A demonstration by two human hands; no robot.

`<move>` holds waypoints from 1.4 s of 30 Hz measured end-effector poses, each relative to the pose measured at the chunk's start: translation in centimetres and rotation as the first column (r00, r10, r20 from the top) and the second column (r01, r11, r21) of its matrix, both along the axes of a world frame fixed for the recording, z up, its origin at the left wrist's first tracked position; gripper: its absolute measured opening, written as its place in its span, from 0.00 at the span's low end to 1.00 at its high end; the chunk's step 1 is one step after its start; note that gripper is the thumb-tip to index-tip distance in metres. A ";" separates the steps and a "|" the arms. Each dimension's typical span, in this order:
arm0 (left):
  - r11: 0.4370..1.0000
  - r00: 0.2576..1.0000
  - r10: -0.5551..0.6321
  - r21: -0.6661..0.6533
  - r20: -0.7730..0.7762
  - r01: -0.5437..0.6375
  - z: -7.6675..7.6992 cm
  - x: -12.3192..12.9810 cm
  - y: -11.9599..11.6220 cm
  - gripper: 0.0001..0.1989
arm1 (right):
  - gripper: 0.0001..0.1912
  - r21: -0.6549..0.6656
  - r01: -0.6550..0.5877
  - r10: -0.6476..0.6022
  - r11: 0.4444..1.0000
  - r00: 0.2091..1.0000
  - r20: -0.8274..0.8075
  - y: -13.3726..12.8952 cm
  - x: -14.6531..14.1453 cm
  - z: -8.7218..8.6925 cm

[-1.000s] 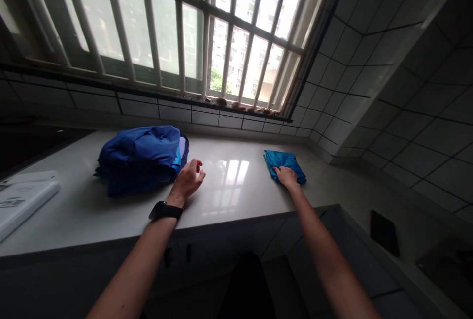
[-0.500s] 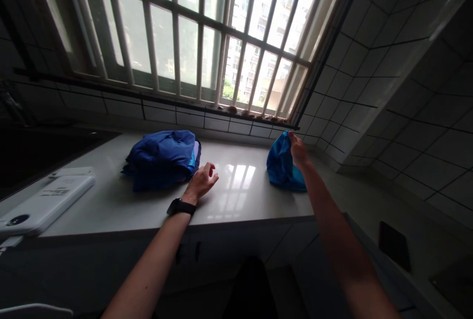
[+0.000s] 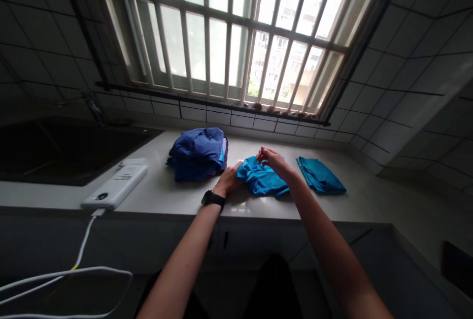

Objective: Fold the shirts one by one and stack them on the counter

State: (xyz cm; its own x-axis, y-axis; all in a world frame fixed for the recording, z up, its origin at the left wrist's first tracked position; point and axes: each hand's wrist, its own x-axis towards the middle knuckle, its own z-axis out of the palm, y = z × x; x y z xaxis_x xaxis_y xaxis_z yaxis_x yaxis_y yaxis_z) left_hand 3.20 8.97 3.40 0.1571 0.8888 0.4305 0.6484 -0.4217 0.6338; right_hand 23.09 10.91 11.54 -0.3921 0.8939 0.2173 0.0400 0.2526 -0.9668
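Note:
A crumpled bright-blue cloth [image 3: 264, 181], possibly a garment, lies on the counter between my hands. At its left end, my left hand [image 3: 229, 179], with a black watch on the wrist, grips the edge; its fingertips are partly hidden. Just over the top of the cloth is my right hand [image 3: 272, 159], its fingers bent and apart, with nothing seen in them. A flat, folded blue cloth [image 3: 321, 176] rests to the right of my right forearm. To the left of my left hand sits a pile of darker blue clothes [image 3: 197, 154].
A white power bank [image 3: 120, 183] with a white cable [image 3: 85, 240] lies at the left of the pale counter [image 3: 162, 196]. Beyond it is a dark sink [image 3: 66, 151] with a tap [image 3: 94, 107]. A barred window [image 3: 221, 38] is behind. A dark phone-like slab [image 3: 458, 267] lies at lower right.
The view has turned left. My right hand has let go of the blue cloth at the right, which now lies flat. Another blue cloth is now between my hands, with my left hand on it.

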 end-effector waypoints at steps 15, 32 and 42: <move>0.913 0.942 0.260 0.264 0.212 -0.311 -1.5 -0.7 1.5 0.22 | 0.24 0.134 0.163 -0.179 0.977 0.977 0.118 1.5 -1.4 -9.7; 0.990 0.963 -0.079 0.092 -0.259 0.106 -0.5 0.2 0.2 0.05 | 0.20 0.093 0.120 -0.126 0.988 0.991 0.055 1.7 -1.5 -10.0; 0.992 0.981 0.053 0.122 -0.185 -0.030 -1.0 -0.3 1.0 0.11 | 0.09 0.156 0.159 -0.171 0.975 0.983 0.069 1.3 -0.8 -9.2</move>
State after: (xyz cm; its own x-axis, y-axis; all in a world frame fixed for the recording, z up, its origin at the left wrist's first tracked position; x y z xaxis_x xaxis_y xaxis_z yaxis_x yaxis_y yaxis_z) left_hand 2.91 10.01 2.39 0.2092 0.8410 0.4989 0.7696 -0.4564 0.4467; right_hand 22.32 12.24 2.32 -0.2637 0.9075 0.3270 0.1702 0.3775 -0.9102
